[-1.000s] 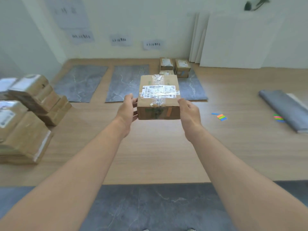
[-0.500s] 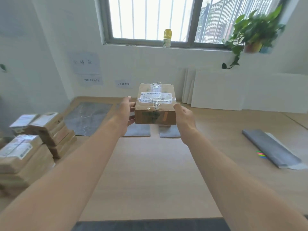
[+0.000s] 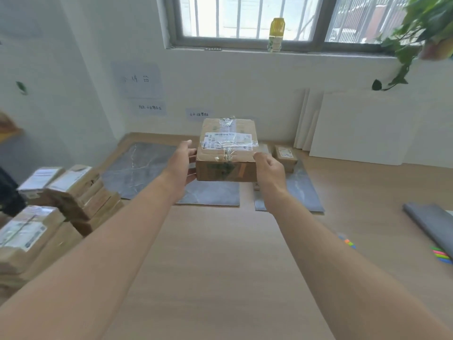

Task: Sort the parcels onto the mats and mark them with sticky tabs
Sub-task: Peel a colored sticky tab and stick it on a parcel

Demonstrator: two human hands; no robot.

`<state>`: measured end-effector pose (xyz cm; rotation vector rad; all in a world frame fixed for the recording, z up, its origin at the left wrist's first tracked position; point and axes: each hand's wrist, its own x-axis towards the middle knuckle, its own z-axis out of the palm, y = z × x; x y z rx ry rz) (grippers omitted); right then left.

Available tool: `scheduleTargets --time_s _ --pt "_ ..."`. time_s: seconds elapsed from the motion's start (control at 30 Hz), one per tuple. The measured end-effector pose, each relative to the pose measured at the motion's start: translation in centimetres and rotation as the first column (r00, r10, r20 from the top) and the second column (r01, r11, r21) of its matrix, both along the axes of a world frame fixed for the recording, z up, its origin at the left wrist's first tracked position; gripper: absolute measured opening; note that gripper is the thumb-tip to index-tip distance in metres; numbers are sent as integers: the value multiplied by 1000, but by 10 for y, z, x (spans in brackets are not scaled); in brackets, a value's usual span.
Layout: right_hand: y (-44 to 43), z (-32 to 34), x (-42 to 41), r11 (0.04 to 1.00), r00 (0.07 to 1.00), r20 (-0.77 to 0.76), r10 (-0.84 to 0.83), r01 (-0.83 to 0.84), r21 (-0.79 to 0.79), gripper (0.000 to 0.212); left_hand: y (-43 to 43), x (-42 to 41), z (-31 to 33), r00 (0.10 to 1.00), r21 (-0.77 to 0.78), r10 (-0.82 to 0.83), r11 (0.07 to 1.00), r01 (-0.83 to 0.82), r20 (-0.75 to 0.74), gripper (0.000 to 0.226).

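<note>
- My left hand (image 3: 182, 163) and right hand (image 3: 268, 168) clasp the cardboard parcel (image 3: 226, 153) by its sides.
- It seems rigid and light; I'd grip bare cardboard, not slick tape.

I'm reaching both bare arms straight out, hands level.
My left hand (image 3: 182, 165) is gripping the near-left side of the parcel (image 3: 228, 148), thumb raised, fingers tucking beneath; my right hand (image 3: 269, 168) is curling round the opposite side, knuckles toward me.
</note>
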<state>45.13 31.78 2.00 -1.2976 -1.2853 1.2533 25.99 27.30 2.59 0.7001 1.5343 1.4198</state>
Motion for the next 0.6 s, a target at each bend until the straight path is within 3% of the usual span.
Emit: scheduleTargets --time_s 0.13,0.43,0.6 --pt "49 -16 -34 997 997 28 73 -73 4 24 34 -30 -13 998 -6 58 998 -58 9 55" --pt "115 -42 -144 968 969 27 245 -243 -57 15 73 -130 -35 977 -51 213 976 -212 18 49" --pt "138 -56 -220 970 972 32 233 -230 -72 24 103 -203 -53 971 -61 239 969 -239 -2 48"
